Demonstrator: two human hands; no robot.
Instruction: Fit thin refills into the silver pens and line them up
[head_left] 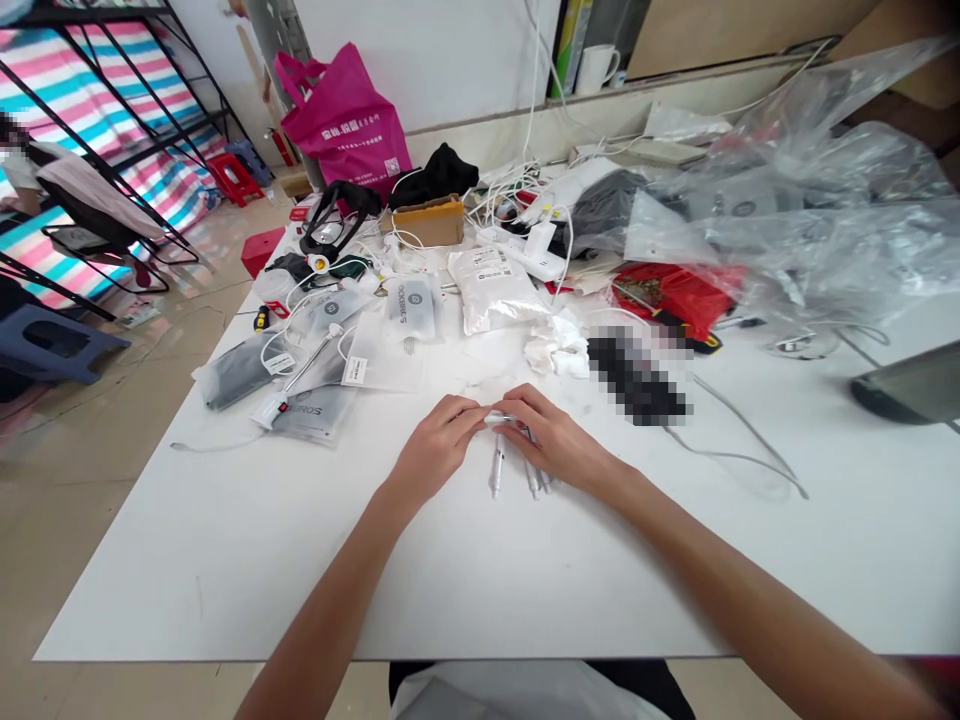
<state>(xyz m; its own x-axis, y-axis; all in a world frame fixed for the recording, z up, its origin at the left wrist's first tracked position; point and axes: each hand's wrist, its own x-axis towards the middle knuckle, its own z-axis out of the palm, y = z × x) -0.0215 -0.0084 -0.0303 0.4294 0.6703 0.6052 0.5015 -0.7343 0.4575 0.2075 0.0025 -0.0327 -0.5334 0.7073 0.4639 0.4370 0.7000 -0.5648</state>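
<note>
Our left hand and right hand are pinching a small white cable plug from 2 sides, fingertips close for a steady hold, above the table; more white plugs lie just below it.

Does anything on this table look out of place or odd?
Yes. Beside the right hand, a pixelated patch hides whatever lies on the white table, so it cannot be identified. Just beyond the hands, a crumpled white wad sits loose beside a white packet.

The left hand and right hand lie palm-down, almost meeting.
</note>
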